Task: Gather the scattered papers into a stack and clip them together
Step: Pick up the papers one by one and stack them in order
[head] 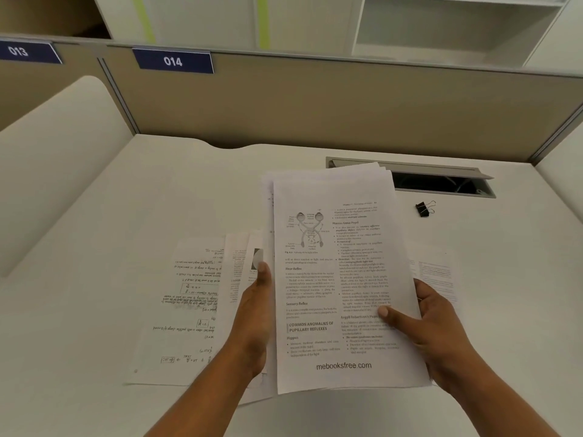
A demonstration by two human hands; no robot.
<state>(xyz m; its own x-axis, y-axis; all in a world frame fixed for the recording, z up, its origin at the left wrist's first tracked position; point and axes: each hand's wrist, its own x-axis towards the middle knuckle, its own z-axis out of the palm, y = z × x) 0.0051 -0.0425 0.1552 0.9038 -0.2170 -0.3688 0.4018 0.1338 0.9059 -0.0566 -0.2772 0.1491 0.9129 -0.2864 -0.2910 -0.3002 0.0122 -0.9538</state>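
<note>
With left hand (255, 313) and right hand (435, 323), gripping white printed paper stack (331, 279) by its sides. Not touching black binder clip (424, 209) beyond.

Was office cubicle: white desk (157, 190) walled by beige partition (315, 102) bearing labels 013 (19, 51), 014 (173, 61); cable slot (441, 182) in desktop; shelf (441, 33) behind; papers (189, 310), clip (425, 209) lay on desk.
</note>
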